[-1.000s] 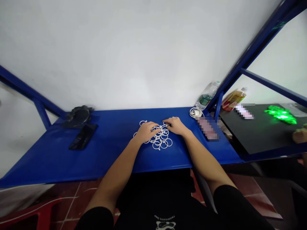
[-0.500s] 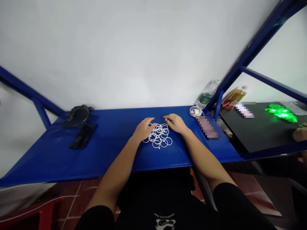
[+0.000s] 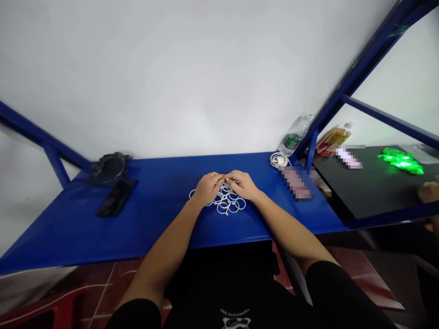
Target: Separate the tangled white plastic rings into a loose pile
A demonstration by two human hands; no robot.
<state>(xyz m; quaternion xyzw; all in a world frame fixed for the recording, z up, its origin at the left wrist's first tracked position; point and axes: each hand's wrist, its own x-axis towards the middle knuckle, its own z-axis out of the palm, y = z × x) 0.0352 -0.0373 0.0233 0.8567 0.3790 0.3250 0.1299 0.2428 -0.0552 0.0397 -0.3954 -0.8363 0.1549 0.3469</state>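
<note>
Several thin white rings (image 3: 223, 207), some with a small knob, lie in a loose overlapping pile on the blue tabletop (image 3: 161, 201). My left hand (image 3: 206, 188) is over the left and far side of the pile, fingers bent and closed at the tips. Part of a white ring (image 3: 191, 194) shows past its outer edge. My right hand (image 3: 244, 185) meets it fingertip to fingertip at the far side of the pile, thumb and forefinger pinched. A small white bit shows at those tips; the hands hide most of what they pinch.
To the left lie a black phone-like slab (image 3: 116, 197) and a crumpled black bag (image 3: 109, 168). At the right are a water bottle (image 3: 294, 137), a coiled white cable with charger (image 3: 280, 160) and a blurred-out flat object (image 3: 297, 183). Blue frame bars (image 3: 356, 68) flank the table; beyond, another person's hand (image 3: 428, 192).
My hands have come together from apart, the right moving left and the left slightly right, until their fingertips meet over the pile. A ring now shows left of my left hand.
</note>
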